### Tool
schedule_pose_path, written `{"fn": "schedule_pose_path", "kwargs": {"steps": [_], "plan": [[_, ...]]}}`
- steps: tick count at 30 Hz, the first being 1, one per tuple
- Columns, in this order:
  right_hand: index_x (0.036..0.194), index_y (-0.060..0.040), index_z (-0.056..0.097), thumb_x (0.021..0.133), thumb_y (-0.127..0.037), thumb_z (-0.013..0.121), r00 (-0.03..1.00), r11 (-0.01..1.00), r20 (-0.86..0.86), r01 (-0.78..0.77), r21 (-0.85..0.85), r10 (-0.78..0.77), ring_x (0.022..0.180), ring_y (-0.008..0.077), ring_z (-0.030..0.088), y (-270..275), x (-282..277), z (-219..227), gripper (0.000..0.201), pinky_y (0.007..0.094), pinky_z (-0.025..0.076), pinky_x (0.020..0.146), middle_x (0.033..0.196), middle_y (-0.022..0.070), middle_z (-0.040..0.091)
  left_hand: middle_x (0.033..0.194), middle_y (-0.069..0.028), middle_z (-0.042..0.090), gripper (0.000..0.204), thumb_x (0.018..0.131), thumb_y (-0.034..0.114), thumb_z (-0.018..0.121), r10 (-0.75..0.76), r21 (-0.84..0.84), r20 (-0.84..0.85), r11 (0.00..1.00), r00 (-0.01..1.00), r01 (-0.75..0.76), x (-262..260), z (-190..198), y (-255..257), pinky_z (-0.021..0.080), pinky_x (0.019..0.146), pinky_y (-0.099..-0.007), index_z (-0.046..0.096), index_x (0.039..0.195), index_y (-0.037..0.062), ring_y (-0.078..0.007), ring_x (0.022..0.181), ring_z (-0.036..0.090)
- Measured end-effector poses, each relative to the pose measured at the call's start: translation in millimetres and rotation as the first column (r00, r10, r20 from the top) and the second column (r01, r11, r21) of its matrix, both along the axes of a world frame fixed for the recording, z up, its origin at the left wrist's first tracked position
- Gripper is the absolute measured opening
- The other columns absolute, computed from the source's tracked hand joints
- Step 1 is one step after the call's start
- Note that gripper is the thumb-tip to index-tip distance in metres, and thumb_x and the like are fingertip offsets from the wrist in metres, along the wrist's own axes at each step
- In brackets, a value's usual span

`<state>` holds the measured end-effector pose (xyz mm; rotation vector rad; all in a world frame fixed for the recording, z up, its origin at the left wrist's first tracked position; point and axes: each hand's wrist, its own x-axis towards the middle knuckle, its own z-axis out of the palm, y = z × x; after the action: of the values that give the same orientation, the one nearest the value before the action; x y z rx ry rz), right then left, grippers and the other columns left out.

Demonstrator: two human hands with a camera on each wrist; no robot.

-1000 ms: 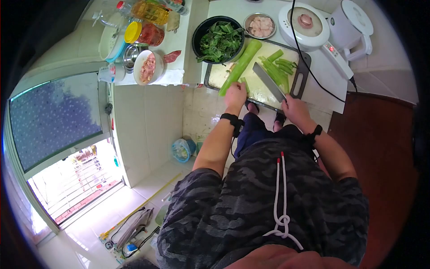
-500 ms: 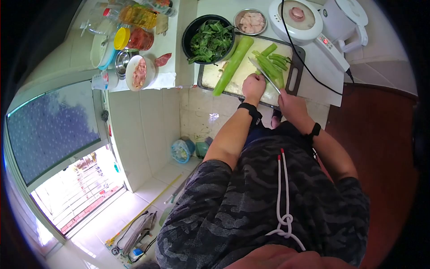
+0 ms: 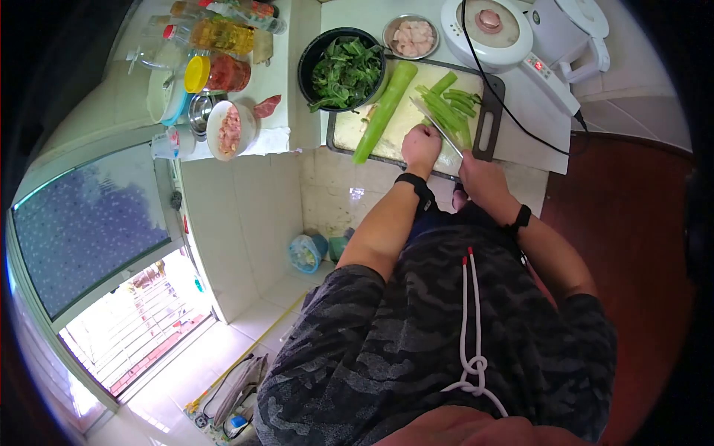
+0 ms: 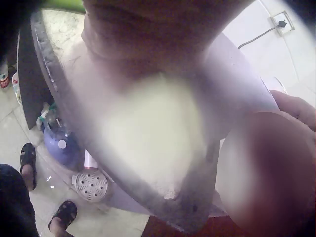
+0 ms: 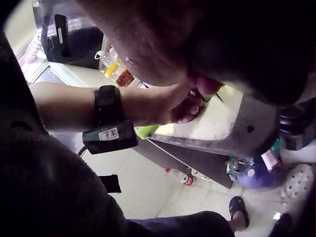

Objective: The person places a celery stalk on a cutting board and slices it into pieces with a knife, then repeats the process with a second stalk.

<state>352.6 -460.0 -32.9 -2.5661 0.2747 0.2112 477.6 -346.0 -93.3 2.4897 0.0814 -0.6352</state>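
My right hand grips a kitchen knife by its handle, the blade angled up and left over the cutting board. Right beside the blade, my left hand has its fingers curled at a small green stem piece, mostly hidden by the hand. To its left lies a long, thick, peeled green stem, like celtuce. Several cut green lengths are heaped on the knife's other side. Both hands look dark or blurred in the wrist views.
A black pot of leafy greens and a metal bowl of pale meat stand behind the board. A white electric cooker, its black cord and a kettle are at right. A meat bowl stands on the left counter.
My left hand has moved right, from the long stem's lower end to beside the knife. The knife has turned more edge-on to the view. Both hands hold nearly still over the last half second.
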Motion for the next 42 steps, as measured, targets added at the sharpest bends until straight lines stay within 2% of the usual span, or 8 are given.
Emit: {"fn": "schedule_pose_path", "kwargs": {"steps": [8, 12, 17, 23, 29, 35, 40, 42], "plan": [[0.098, -0.0031, 0.052, 0.091, -0.018, 0.05, 0.995, 1.0, 0.102, 0.01, 0.01, -0.011, 0.063, 0.038, 0.065, 2, 12, -16, 0.017, 0.0534, 0.049, 0.058, 0.066, 0.0181, 0.064, 0.082, -0.021, 0.069, 0.032, 0.088, 0.031, 0.053, -0.038, 0.011, 0.025, 0.999, 0.999, 0.038, -2, 8, 0, 0.052, 0.074, -0.0475, 0.07, 0.082, 0.0052, -0.0402, 0.081, 0.066], [0.095, -0.0039, 0.053, 0.091, -0.019, 0.05, 1.0, 1.0, -0.023, -0.012, -0.01, 0.012, 0.063, 0.0381, 0.065, 1, 3, -4, 0.016, 0.0534, 0.049, 0.057, 0.065, 0.0177, 0.063, 0.082, -0.021, 0.069, 0.032, 0.088, 0.031, 0.053, -0.021, 0.016, 0.047, 1.0, 0.999, 0.02, -4, 6, -1, 0.052, 0.074, -0.0475, 0.071, 0.084, 0.0056, -0.0402, 0.081, 0.067], [0.101, -0.0036, 0.054, 0.093, -0.02, 0.049, 0.999, 1.0, 0.036, 0.009, -0.018, -0.009, 0.064, 0.0408, 0.063, 3, 12, -21, 0.019, 0.054, 0.048, 0.058, 0.067, 0.0194, 0.062, 0.082, -0.0207, 0.069, 0.031, 0.087, 0.031, 0.054, -0.026, 0.031, 0.073, 0.999, 0.997, 0.023, -4, 9, -1, 0.053, 0.074, -0.0478, 0.071, 0.084, 0.0064, -0.0393, 0.081, 0.067], [0.101, -0.0026, 0.055, 0.093, -0.02, 0.049, 0.999, 1.0, -0.045, -0.011, 0.009, 0.011, 0.065, 0.0407, 0.063, -2, 1, -5, 0.02, 0.0549, 0.048, 0.059, 0.067, 0.0191, 0.063, 0.082, -0.0202, 0.069, 0.03, 0.086, 0.032, 0.055, -0.019, 0.017, 0.065, 1.0, 0.998, 0.018, -3, 4, 0, 0.053, 0.074, -0.0474, 0.071, 0.084, 0.0069, -0.0389, 0.082, 0.067], [0.099, -0.0027, 0.054, 0.093, -0.021, 0.049, 0.998, 0.998, 0.052, 0.019, 0.055, -0.022, 0.066, 0.042, 0.063, -2, 5, -15, 0.02, 0.0556, 0.047, 0.06, 0.068, 0.0216, 0.063, 0.083, -0.0196, 0.07, 0.03, 0.086, 0.033, 0.055, -0.034, 0.056, 0.063, 0.998, 0.997, 0.03, -2, 2, 0, 0.053, 0.075, -0.0473, 0.071, 0.084, 0.0074, -0.0384, 0.082, 0.068], [0.097, -0.0033, 0.054, 0.093, -0.021, 0.049, 0.996, 0.998, -0.088, 0.003, 0.06, 0.002, 0.068, 0.0422, 0.063, -5, -1, -1, 0.019, 0.0555, 0.047, 0.061, 0.072, 0.0216, 0.064, 0.082, -0.0192, 0.07, 0.03, 0.087, 0.033, 0.055, -0.035, 0.027, 0.06, 0.999, 0.998, 0.033, -3, 7, -1, 0.053, 0.075, -0.047, 0.071, 0.084, 0.0078, -0.0384, 0.082, 0.068], [0.092, -0.004, 0.055, 0.091, -0.021, 0.051, 0.996, 0.995, 0.07, 0.057, 0.076, -0.063, 0.068, 0.0418, 0.063, 1, 13, -19, 0.017, 0.0556, 0.048, 0.062, 0.07, 0.0188, 0.064, 0.082, -0.0195, 0.07, 0.029, 0.086, 0.032, 0.055, -0.039, 0.038, 0.08, 0.999, 0.996, 0.036, -2, 2, 1, 0.053, 0.074, -0.0474, 0.071, 0.084, 0.0076, -0.0384, 0.081, 0.067], [0.092, -0.004, 0.054, 0.091, -0.021, 0.051, 0.997, 0.996, 0.046, 0.056, 0.075, -0.059, 0.068, 0.0422, 0.063, -1, 10, -15, 0.017, 0.056, 0.047, 0.062, 0.071, 0.0192, 0.064, 0.081, -0.0196, 0.07, 0.029, 0.086, 0.031, 0.055, -0.047, 0.039, 0.092, 0.998, 0.995, 0.043, 0, 1, -1, 0.053, 0.074, -0.0476, 0.071, 0.084, 0.0075, -0.0384, 0.08, 0.067]]}}
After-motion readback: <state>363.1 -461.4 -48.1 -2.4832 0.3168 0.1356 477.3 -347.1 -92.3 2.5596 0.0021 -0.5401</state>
